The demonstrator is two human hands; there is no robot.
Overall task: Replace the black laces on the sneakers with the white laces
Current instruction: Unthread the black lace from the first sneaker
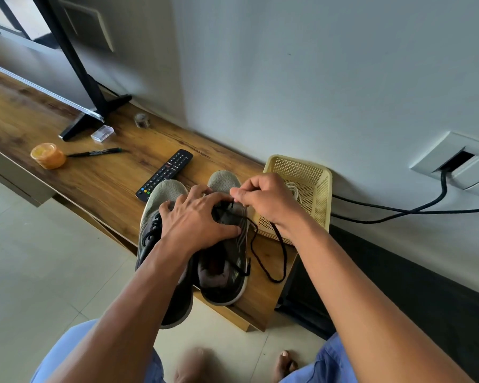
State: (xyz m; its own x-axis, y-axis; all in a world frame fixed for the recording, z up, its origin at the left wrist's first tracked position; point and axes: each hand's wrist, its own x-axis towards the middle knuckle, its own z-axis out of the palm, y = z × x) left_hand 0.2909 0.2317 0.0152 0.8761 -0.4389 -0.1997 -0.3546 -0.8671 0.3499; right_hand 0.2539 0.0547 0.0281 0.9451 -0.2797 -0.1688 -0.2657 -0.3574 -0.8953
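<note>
Head view showed the two sneakers side by side on the counter (100, 172), toes pointing away from me toward the wall, and my left hand (197, 217) lay spread across their tongues, pressing down. My right hand (263, 200) — the nearer one to the right sneaker (227, 272) — pinched the black lace (282, 255) just above its upper eyelets, the loose end trailing back toward me. White laces (295, 190) lay in the yellow basket (320, 194) just right of that hand.
</note>
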